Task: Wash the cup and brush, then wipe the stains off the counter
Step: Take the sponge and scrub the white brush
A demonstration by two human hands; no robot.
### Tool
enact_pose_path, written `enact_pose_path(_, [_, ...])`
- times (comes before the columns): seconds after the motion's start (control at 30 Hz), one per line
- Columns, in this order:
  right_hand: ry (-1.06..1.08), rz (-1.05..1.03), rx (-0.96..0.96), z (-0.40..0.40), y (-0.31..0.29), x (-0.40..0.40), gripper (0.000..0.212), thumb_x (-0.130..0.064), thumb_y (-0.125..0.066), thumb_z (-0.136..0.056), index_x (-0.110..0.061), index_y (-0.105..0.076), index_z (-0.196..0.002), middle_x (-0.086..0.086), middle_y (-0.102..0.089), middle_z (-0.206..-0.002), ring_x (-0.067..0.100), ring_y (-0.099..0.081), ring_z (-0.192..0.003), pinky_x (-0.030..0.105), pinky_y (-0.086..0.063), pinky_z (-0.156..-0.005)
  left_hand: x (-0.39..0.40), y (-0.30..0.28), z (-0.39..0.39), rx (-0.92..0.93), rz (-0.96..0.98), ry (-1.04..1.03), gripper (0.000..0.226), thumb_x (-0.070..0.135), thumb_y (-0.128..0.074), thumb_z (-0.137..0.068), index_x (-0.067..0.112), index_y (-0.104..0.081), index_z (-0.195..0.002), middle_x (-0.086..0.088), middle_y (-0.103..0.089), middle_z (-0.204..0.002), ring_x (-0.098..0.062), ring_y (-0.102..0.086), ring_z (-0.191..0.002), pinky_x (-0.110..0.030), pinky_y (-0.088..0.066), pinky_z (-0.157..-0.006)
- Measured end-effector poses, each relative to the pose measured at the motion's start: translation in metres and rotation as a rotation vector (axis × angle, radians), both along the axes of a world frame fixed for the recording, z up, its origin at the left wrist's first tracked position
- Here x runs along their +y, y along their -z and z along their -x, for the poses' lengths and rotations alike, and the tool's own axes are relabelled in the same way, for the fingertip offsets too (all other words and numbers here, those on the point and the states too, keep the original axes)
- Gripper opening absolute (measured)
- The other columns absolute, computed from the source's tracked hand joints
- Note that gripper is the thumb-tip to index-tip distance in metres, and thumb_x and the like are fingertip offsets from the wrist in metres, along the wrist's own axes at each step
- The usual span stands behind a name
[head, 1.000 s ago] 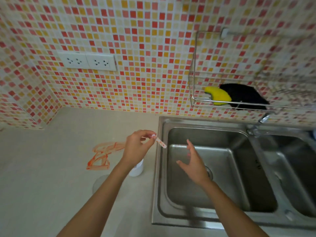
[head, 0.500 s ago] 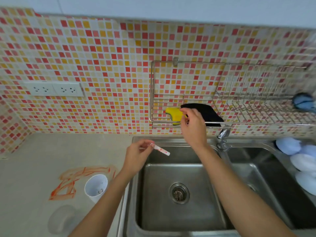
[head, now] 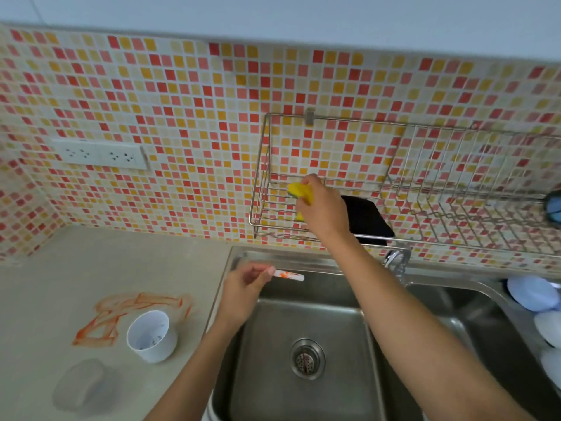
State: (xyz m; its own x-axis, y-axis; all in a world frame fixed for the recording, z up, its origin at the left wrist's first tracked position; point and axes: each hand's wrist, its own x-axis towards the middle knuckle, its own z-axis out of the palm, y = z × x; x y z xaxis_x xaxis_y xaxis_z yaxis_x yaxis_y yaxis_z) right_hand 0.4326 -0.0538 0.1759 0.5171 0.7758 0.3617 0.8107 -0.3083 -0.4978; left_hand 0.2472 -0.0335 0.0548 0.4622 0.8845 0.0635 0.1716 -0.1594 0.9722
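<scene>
Head view: the right hand (head: 323, 208) reaches up into the wire rack (head: 258, 205) on the tiled wall, its fingers curled round a yellow sponge (head: 296, 189) at the rack's left part. Just right of the hand, a black cloth (head: 367, 217) lies in the same rack, hanging a little over its front edge. The rack's right part is a plate grid, with a blue round thing (head: 554, 208) at the far right edge, cut off by the frame.

The left hand (head: 246, 290) hovers over the left rim of the sink (head: 334, 267), pinching a small white brush (head: 288, 275) between thumb and fingertips. The brush points right, over the basin, and carries orange marks. Its bristle end is too blurred to make out.

On the counter (head: 60, 284), left of the sink, stands a white cup (head: 151, 335), upright, with dark specks inside. It sits on the lower right edge of an orange stain (head: 121, 314) drawn in crossing strokes. A faint grey smudge (head: 82, 387) shows on the counter nearer the camera.

The sink has two basins; the left one holds a round drain (head: 307, 358). The tap (head: 394, 259) stands at the back between the basins. Pale round dishes (head: 531, 293) are stacked at the right basin's edge. A double socket (head: 100, 153) sits on the wall at left.
</scene>
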Motion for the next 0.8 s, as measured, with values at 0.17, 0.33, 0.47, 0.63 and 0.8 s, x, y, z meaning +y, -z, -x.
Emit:
enact_pose_path(0.17, [-0.006, -0.375, 0.120, 0.022, 0.028, -0.092, 0.043, -0.022, -0.064, -0.089, -0.025, -0.058, -0.131, -0.007, -0.062, -0.115, 0.007, -0.055, -0.101, 0.005, -0.034, -0.083, -0.015, 0.006, -0.014, -0.061, 0.062, -0.058, 0.009, 0.019, -0.072, -0.085, 0.012, -0.073, -0.090, 0.001, -0.075, -0.084, -0.010, -0.071, -0.082, -0.012, -0.051, -0.072])
enact_pose_path(0.33, [-0.027, -0.150, 0.125, 0.024, 0.105, -0.131, 0.044, -0.018, -0.065, -0.089, -0.021, -0.059, -0.132, 0.005, -0.062, -0.108, 0.021, -0.059, -0.096, 0.008, -0.028, -0.079, -0.039, 0.012, -0.038, -0.016, 0.081, -0.029, 0.004, 0.022, -0.073, -0.083, 0.019, -0.074, -0.086, 0.003, -0.075, -0.080, -0.012, -0.071, -0.081, -0.025, -0.054, -0.077])
enact_pose_path(0.47, [0.065, -0.047, 0.114, 0.009, 0.121, -0.137, 0.044, -0.019, -0.064, -0.090, -0.023, -0.057, -0.134, 0.009, -0.059, -0.112, 0.026, -0.055, -0.102, 0.017, -0.031, -0.082, -0.062, 0.013, -0.052, 0.003, 0.053, -0.048, 0.009, 0.027, -0.075, -0.081, 0.020, -0.074, -0.087, 0.005, -0.075, -0.079, -0.007, -0.070, -0.078, -0.017, -0.052, -0.072])
enact_pose_path(0.63, [-0.024, -0.066, 0.032, 0.017, 0.127, -0.148, 0.044, -0.016, -0.069, -0.087, -0.020, -0.061, -0.130, 0.009, -0.061, -0.110, 0.024, -0.057, -0.101, 0.021, -0.039, -0.081, -0.078, 0.009, -0.058, 0.007, 0.045, -0.074, 0.009, 0.025, -0.077, -0.080, 0.018, -0.075, -0.086, 0.006, -0.075, -0.077, -0.006, -0.070, -0.076, -0.016, -0.053, -0.070])
enact_pose_path(0.8, [0.022, -0.064, 0.091, 0.010, 0.128, -0.156, 0.043, -0.020, -0.064, -0.091, -0.025, -0.058, -0.132, 0.008, -0.059, -0.113, 0.022, -0.055, -0.103, 0.017, -0.040, -0.078, -0.089, 0.004, -0.063, -0.022, 0.072, -0.116, 0.007, 0.022, -0.075, -0.081, 0.016, -0.075, -0.086, 0.005, -0.075, -0.076, -0.009, -0.071, -0.076, -0.020, -0.055, -0.072])
